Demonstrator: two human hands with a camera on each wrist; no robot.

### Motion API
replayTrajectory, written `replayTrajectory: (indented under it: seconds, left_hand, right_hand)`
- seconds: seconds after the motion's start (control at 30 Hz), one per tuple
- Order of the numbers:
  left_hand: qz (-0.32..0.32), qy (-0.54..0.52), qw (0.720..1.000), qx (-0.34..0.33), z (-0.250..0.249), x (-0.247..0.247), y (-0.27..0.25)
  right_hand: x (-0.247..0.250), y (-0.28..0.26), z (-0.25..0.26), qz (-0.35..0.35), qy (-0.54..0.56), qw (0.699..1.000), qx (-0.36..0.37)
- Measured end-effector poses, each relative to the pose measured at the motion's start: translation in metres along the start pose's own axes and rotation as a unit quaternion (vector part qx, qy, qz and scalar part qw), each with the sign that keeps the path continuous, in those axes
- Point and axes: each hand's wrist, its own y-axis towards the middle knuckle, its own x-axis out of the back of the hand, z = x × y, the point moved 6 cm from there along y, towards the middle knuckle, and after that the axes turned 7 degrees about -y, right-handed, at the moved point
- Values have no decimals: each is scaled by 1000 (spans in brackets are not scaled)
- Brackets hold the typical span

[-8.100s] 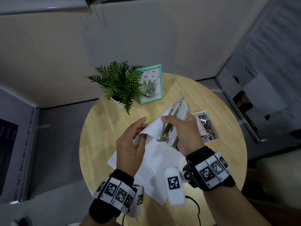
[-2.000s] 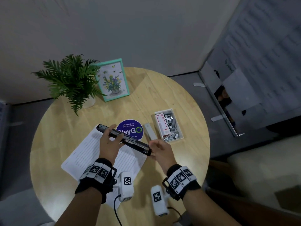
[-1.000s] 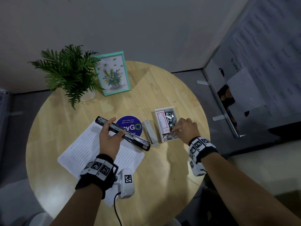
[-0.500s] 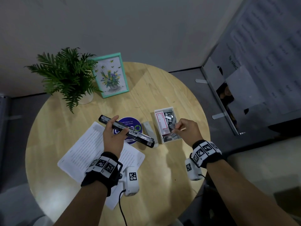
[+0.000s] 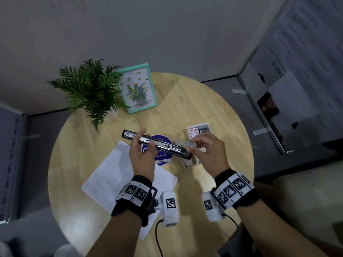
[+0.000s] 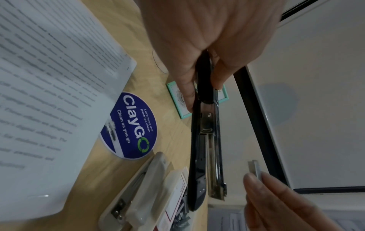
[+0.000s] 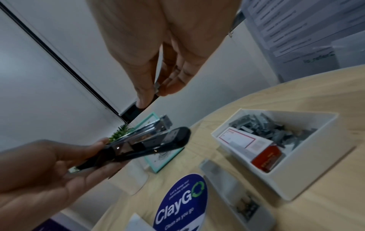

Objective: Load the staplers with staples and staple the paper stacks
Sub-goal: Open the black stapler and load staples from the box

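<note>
My left hand (image 5: 142, 145) grips a black stapler (image 5: 156, 143) swung open flat, held level above the table; its metal staple channel (image 6: 214, 156) faces up. My right hand (image 5: 201, 145) pinches a short grey strip of staples (image 5: 191, 144) between thumb and fingers, just off the stapler's right end and apart from it. The same strip of staples (image 7: 157, 87) shows in the right wrist view. A white stapler (image 6: 138, 195) lies on the table under the hands. A stack of printed paper (image 5: 115, 175) lies below my left wrist.
A white box (image 7: 276, 179) holding loose staple strips and a red-and-white staple carton stands right of the white stapler. A round blue sticker (image 5: 163, 156) lies by the paper. A potted fern (image 5: 91, 89) and a teal picture frame (image 5: 137, 88) stand at the table's far side.
My right hand has come out of the white box with a strip of staples and moved left to the black stapler's end. My left hand keeps hold of the open stapler.
</note>
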Motion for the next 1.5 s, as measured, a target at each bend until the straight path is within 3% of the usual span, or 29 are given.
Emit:
replayTrajectory:
  seconds: [0.3, 0.97, 1.5]
  left_hand:
    - [-10, -23, 999, -25, -10, 5, -4]
    - [-4, -88, 996, -30, -17, 10, 3]
    - [-22, -117, 993, -20, -18, 15, 5]
  right_hand:
    - [-27, -3, 9, 38, -32, 999, 10]
    - [-40, 1, 21, 17, -40, 999, -7]
    - [-43, -6, 26, 5, -137, 986, 91]
